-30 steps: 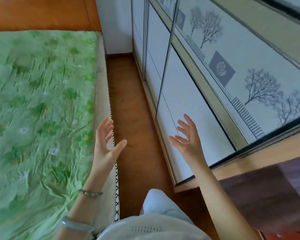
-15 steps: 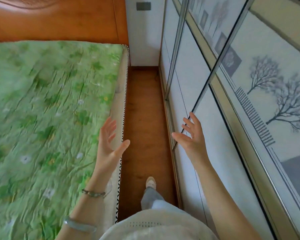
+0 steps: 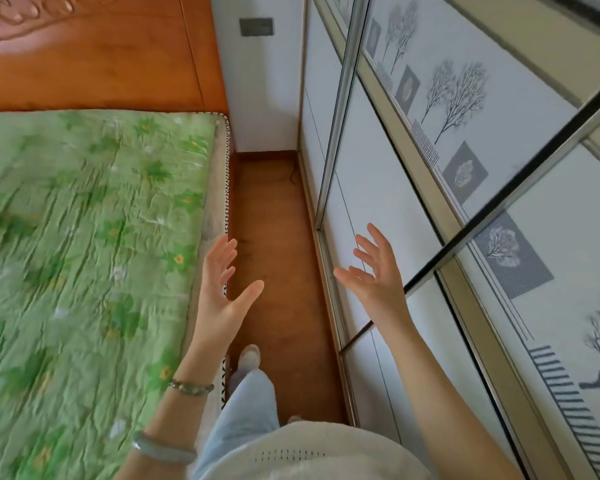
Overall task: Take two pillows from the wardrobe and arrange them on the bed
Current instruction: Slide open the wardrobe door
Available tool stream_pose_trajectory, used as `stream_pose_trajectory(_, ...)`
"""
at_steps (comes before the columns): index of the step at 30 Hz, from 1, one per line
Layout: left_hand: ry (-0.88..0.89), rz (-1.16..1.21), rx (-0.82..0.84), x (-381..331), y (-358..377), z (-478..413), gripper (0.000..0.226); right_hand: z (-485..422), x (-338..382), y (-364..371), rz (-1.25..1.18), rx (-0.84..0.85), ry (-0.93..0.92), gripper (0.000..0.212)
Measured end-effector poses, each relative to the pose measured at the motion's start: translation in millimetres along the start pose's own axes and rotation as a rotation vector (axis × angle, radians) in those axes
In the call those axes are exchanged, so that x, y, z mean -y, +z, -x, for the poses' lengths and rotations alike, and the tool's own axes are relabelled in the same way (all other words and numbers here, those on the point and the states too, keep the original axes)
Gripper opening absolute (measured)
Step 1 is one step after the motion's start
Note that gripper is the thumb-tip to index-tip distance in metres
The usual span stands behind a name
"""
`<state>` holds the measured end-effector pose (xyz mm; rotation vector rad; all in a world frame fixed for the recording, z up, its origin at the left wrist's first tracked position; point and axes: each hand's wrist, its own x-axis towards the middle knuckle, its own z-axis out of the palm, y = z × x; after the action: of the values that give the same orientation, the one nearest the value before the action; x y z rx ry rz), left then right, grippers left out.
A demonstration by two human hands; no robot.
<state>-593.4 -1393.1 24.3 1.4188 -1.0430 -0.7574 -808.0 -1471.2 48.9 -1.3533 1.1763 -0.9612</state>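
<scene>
Left grip [image 3: 219, 299], right grip [image 3: 378, 282] empty (wardrobe [image 3: 378, 161] contents hidden).

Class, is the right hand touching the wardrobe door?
Cannot tell: in the head view the open right hand overlaps the wardrobe door, showing neither contact nor gap.

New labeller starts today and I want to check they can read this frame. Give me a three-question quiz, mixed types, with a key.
1. True or false: the left hand grips a pillow.
2. What lies on the person's left side? A) a desk B) the bed C) a window
3. Fill in: the right hand is raised, fingers spread, in front of the ____.

Key:
1. False. Both hands are open and hold nothing, and no pillow is in view.
2. B.
3. wardrobe.
</scene>
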Motion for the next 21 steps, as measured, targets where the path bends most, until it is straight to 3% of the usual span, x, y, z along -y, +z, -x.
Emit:
stream_pose_trajectory(7, 0.037, -0.005, 0.201, 26.0, 14.7, -134.3, 0.080, -89.2, -9.4, 13.8, -0.006, -0.195, 0.023, 0.077)
stream_pose_trajectory(15, 0.159, -0.032, 0.641, 14.4, 49.5, -303.3, 0.077, -175.3, 11.1, 31.7, -0.055, -0.582, 0.053, 0.078)
stream_pose_trajectory(21, 0.262, -0.050, 0.864, 13.9, 86.2, -371.7, 0.082, -198.4, 28.1, 38.8, -0.044, -0.824, 0.058, 0.080)
